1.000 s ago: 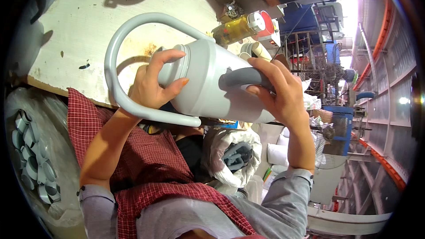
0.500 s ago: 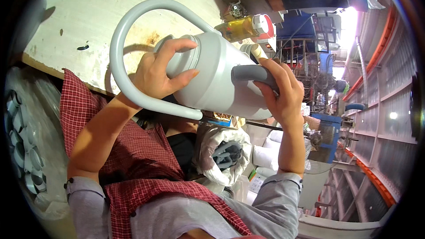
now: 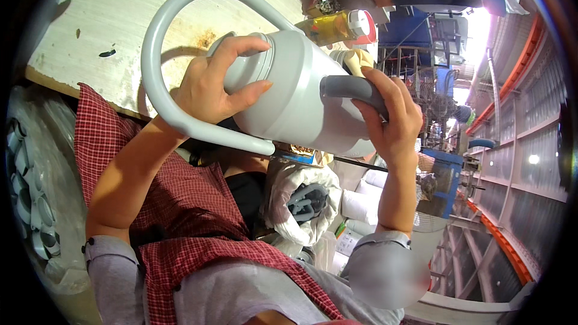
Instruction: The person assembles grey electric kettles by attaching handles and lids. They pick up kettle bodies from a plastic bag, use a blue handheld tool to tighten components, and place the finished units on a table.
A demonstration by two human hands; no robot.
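A light grey pot-like vessel (image 3: 295,99) lies tilted on its side between my hands, at the table edge. My left hand (image 3: 205,87) reaches through its large hoop handle (image 3: 155,45) and grips the ringed neck end, thumb and forefinger spread round it. My right hand (image 3: 394,117) is closed on the dark grey grip (image 3: 349,88) on the vessel's side. A cream cloth-like piece (image 3: 359,59) shows just beyond my right fingers; I cannot tell whether they touch it. The vessel's underside and far side are hidden.
On the pale worktable (image 3: 123,18) are a small black scrap (image 3: 107,53) and a bottle of yellow liquid (image 3: 331,27). A white sack (image 3: 280,222) of dark grey handles stands below the edge. At far left, a clear plastic bag (image 3: 54,144) lies beside several grey parts (image 3: 39,210).
The vessel and my right hand have shifted slightly right in the picture, with the grip tilted a little more. Both hands keep their hold.
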